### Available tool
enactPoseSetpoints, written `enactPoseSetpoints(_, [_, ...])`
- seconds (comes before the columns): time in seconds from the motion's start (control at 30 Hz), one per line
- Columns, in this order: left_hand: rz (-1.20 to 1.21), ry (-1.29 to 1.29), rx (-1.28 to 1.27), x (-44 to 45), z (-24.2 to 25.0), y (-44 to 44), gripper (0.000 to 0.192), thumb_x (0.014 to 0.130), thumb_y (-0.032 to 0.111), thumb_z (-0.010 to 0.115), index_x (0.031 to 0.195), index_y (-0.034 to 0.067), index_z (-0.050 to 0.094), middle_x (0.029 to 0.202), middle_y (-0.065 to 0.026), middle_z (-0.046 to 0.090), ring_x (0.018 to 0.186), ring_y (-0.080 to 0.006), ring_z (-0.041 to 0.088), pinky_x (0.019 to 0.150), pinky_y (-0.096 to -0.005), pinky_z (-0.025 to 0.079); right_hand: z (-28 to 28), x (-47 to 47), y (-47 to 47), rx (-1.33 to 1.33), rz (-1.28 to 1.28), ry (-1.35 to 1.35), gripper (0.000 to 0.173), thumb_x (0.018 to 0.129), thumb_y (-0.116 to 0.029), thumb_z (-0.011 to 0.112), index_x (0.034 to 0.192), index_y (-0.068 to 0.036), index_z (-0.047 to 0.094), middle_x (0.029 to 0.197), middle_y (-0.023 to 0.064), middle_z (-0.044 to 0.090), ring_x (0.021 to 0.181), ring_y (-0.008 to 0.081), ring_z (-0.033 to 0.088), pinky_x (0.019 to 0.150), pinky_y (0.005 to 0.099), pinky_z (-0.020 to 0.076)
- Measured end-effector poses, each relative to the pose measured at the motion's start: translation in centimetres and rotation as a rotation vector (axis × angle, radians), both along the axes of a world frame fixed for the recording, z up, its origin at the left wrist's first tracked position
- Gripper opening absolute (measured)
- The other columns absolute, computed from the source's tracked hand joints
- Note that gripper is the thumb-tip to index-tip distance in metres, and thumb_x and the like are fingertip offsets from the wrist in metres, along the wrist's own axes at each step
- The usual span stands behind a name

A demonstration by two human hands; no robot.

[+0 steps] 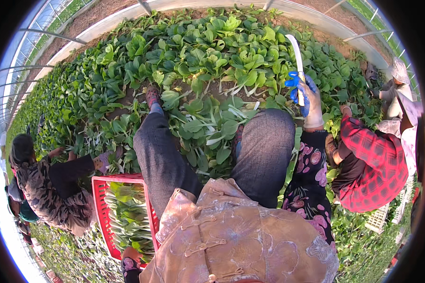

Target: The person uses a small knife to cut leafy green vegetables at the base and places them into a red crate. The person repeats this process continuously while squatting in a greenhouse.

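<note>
My right hand, in a blue-coated work glove, holds a curved harvesting knife by its pale handle, with the blade pointing up and away from me. Below that hand is my right knee. My left hand rests at the near end of a red plastic crate; its fingers are partly hidden, and whether it grips anything is unclear. Rows of leafy greens with pale stalks lie stacked inside the crate. Between my feet, cut greens are spread on the soil, leaves and white stems mixed.
Standing bok choy-like plants fill the bed ahead. A person in camouflage crouches at left. At right sits a person in a red plaid shirt, near a white crate. A low pale wall bounds the bed's far side.
</note>
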State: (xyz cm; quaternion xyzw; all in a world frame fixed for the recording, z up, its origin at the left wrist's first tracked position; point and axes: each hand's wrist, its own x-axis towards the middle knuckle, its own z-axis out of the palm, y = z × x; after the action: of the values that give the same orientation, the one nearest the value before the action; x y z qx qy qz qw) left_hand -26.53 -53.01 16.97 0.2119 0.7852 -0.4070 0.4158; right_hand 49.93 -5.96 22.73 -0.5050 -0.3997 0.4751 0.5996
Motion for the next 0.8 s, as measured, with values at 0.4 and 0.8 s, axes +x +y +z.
enactPoseSetpoints(0.4, [-0.691, -0.766, 0.632, 36.9, 0.4, 37.9, 0.032, 0.083, 0.025, 0.072, 0.107, 0.004, 0.071, 0.084, -0.0150, 0.073, 0.077, -0.0295, 0.072, 0.071, -0.0421, 0.054, -23.3, 1.6, -26.5, -0.603, -0.242, 0.158, 0.028, 0.091, -0.003, 0.066, 0.119, -0.002, 0.061, 0.094, 0.0039, 0.067, 0.071, 0.0097, 0.061, 0.061, 0.0232, 0.0486])
enactPoseSetpoints(0.8, [-0.863, -1.418, -0.136, 41.1, -24.3, 35.7, 0.030, 0.082, 0.032, 0.067, 0.093, 0.004, 0.071, 0.085, -0.0214, 0.070, 0.080, -0.0387, 0.069, 0.072, -0.0471, 0.055, -26.9, -1.3, -21.5, -1.184, -0.261, 0.125, 0.028, 0.091, -0.004, 0.067, 0.118, -0.002, 0.062, 0.098, 0.0042, 0.067, 0.078, 0.0112, 0.062, 0.067, 0.0254, 0.0507])
